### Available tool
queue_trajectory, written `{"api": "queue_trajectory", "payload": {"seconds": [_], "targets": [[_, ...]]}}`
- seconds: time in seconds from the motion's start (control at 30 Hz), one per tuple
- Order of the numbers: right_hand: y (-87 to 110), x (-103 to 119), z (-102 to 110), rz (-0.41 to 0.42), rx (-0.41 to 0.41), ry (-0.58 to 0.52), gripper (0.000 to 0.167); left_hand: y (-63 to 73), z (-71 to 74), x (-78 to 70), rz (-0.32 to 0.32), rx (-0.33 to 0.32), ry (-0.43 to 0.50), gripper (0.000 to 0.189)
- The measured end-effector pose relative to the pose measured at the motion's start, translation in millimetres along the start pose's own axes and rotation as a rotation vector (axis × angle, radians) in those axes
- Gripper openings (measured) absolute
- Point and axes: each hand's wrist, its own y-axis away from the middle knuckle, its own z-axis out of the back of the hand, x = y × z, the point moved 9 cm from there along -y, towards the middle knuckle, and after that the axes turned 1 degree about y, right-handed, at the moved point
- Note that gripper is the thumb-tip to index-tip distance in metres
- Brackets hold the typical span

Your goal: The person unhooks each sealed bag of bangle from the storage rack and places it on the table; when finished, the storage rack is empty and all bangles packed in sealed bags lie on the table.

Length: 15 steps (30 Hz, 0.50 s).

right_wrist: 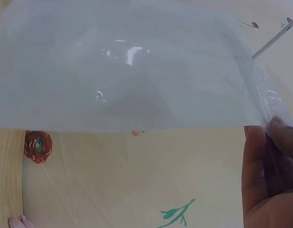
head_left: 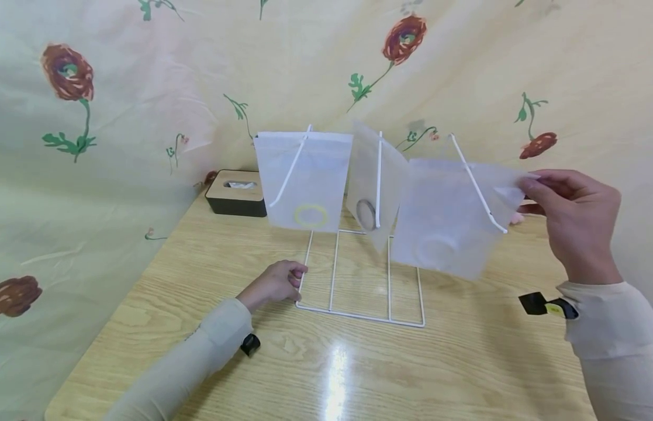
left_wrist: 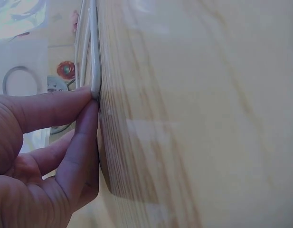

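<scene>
My left hand [head_left: 276, 282] pinches the side wire of a white wire rack [head_left: 360, 316] near its front left corner. In the left wrist view, thumb and fingertips close on that wire [left_wrist: 95, 57], right beside the tabletop. Three translucent frosted bags hang on the rack's slanted prongs. The left bag [head_left: 326, 169] shows a yellow ring shape low down; the middle bag [head_left: 364, 169], turned edgewise, shows a dark round shape. With thumb and fingers, my right hand [head_left: 579, 210] pinches the upper right corner of the right bag [head_left: 436, 199], which has a pale ring shape near its bottom.
A black tissue box [head_left: 235, 190] with a wooden lid stands at the table's back left. Flower-patterned cloth [head_left: 294, 58] hangs behind the wooden table [head_left: 210, 245]. Something small and pink [head_left: 517, 218] lies behind my right hand.
</scene>
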Motion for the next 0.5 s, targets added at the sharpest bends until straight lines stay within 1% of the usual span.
{"api": "queue_trajectory", "payload": {"seconds": [0.2,0.37,0.5], "targets": [[5.2,1.7,0.1,-0.001,0.008,-0.019,0.024,0.6,0.6,-0.7,-0.003,0.001,-0.015,0.063],[11.0,2.7,1.4,-0.012,0.021,-0.024,0.026,0.5,-0.2,-0.6,-0.003,0.007,-0.017,0.062],[14.7,4.0,2.8,-0.021,0.031,-0.01,0.027,1.1,-0.1,-0.7,-0.002,0.009,-0.013,0.063]]}}
